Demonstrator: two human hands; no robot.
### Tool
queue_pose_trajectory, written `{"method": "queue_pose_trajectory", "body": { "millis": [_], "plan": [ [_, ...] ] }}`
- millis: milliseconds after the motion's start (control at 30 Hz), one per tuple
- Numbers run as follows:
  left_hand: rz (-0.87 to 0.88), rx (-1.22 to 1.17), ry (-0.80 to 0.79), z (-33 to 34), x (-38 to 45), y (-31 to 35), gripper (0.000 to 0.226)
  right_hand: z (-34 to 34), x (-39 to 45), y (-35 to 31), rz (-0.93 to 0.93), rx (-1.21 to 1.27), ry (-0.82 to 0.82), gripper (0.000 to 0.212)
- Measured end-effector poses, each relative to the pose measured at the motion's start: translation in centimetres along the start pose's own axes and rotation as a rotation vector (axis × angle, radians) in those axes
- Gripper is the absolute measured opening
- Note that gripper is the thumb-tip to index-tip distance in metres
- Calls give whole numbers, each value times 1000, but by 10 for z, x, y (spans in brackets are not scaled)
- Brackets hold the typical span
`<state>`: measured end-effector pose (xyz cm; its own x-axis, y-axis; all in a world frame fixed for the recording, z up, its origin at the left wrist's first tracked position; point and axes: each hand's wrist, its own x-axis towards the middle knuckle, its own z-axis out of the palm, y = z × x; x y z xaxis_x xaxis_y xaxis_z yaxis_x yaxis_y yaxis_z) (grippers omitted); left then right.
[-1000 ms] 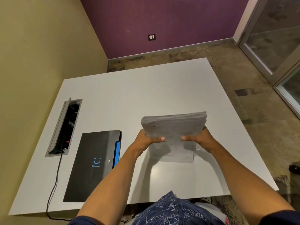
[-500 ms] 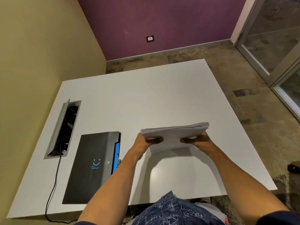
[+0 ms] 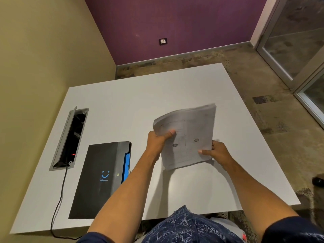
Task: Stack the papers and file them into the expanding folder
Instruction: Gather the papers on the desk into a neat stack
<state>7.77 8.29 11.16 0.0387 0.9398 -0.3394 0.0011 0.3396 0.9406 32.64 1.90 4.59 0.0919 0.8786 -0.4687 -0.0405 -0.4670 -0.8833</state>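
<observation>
- Closest to the camera is the person's lap in blue patterned cloth (image 3: 184, 225), right at the near edge of the white worktop (image 3: 122, 106).
- Two bare arms reach out over the worktop from dark blue sleeves.
- A black folder (image 3: 98, 179) lies flat on the near left part of the worktop. It has a small blue smiley face on top, and a bright blue bit shows at its right edge. It is closed as far as I can see.
- The left arm crosses just beside the folder's right side.
- The stack of papers (image 3: 185, 137) is held up in the air above the middle of the worktop, to the right of the folder and apart from it. The stack is tilted, and its top sheet faces the camera. The sheet has faint lines and two dark round spots. The top edge looks blurry.
- The left hand (image 3: 158, 140) is clamped on the stack's left edge, with the thumb lying on the top sheet.
- The right hand (image 3: 218, 152) is clamped on the stack's lower right corner, thumb on top too.
- A dark shadow falls on the worktop under the papers.
- Further left, a gray hatch (image 3: 70, 137) in the worktop stands open. A small red light glows inside, and a black cable (image 3: 58, 199) runs out of it and over the near edge.
- Past the worktop is a speckled floor, then a purple wall with a socket (image 3: 163, 41).
</observation>
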Motion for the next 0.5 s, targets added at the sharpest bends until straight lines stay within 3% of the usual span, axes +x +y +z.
{"method": "queue_pose_trajectory", "body": {
  "millis": [67, 167, 267, 500],
  "plan": [
    [-52, -96, 86, -4, 5, -2, 40, 1, -2, 3, -19, 123, 94, 39],
    [-118, -320, 120, -11, 9, -8, 52, -1, 1, 7, -45, 271, 257, 55],
    [-212, -652, 63, -16, 9, -10, 57, 2, 3, 6, -8, 485, 224, 74],
    [-294, -884, -75, -6, 2, -4, 60, 30, 4, -13, 26, 841, -6, 29]
  ]
}}
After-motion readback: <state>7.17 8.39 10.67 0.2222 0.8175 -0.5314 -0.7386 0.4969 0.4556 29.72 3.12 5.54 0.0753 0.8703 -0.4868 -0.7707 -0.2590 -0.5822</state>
